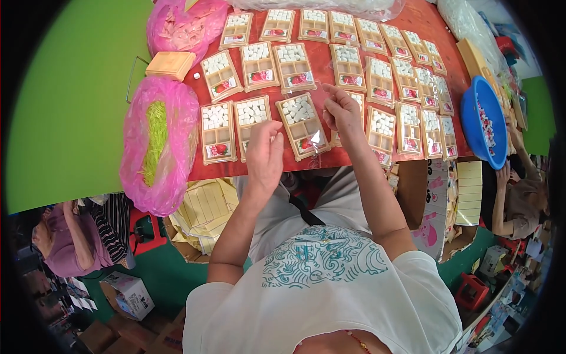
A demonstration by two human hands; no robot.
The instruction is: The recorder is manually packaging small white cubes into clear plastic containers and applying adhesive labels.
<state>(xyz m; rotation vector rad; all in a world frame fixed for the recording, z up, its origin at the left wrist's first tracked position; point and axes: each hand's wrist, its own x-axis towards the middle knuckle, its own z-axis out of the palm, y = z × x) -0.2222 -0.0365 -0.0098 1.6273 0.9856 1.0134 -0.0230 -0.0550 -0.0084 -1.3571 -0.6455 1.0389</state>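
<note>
The right hand [341, 112] pinched a small clear plastic film bag [319, 94] between fingertips — fingers curled closed on its edge — just above the beige compartmented tray of white cubes [302, 125] lying on the red tabletop [321, 69]. The left hand [263, 152] hovered just left of that tray, fingers bent loosely; whether it gripped anything could not be told. Left of the tray sat two similar trays, and farther left a pink plastic bag of green strips [157, 144] (slumped over the table edge). Well right of the tray stood a blue round plastic basin [479, 121] — partly filled.
</note>
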